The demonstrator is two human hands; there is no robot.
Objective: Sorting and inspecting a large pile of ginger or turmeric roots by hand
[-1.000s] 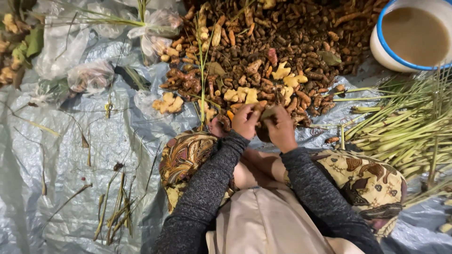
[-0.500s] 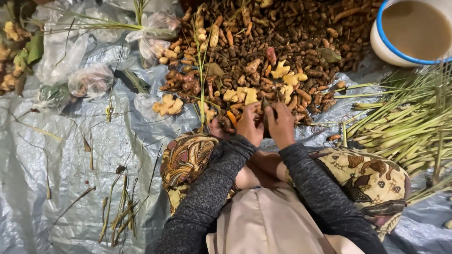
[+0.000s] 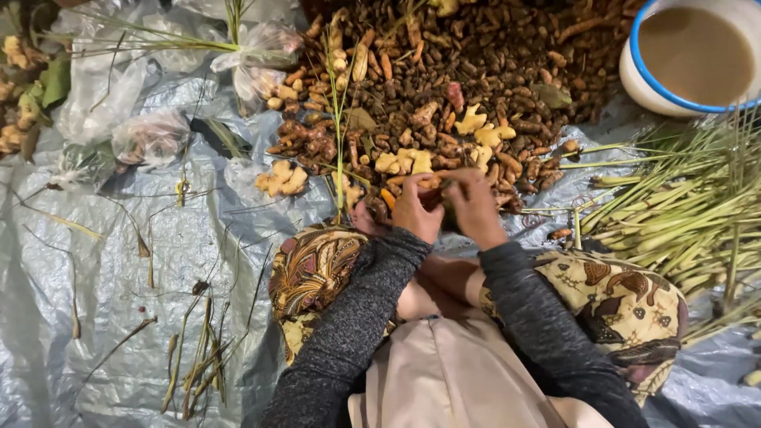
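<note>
Your left hand (image 3: 418,208) and right hand (image 3: 474,208) meet at the near edge of the heap of brown roots (image 3: 476,71), fingers curled together around a small orange-yellow root piece (image 3: 432,184) that you pinch between both hands; how firm either grip is cannot be told, since the fingers hide most of it. That piece sits just in front of the pale peeled chunks (image 3: 404,162) lying along the heap's edge. More pale chunks (image 3: 281,180) lie apart on the grey plastic sheet (image 3: 103,285) to your left. Your knees, under patterned batik cloth (image 3: 313,265), frame the hands on both sides. To your right lies a bundle of green stalks (image 3: 682,214), and beyond it a white basin with a blue rim (image 3: 634,75) holds cloudy brown liquid. Clear plastic bags (image 3: 151,135) rest at the far left.
</note>
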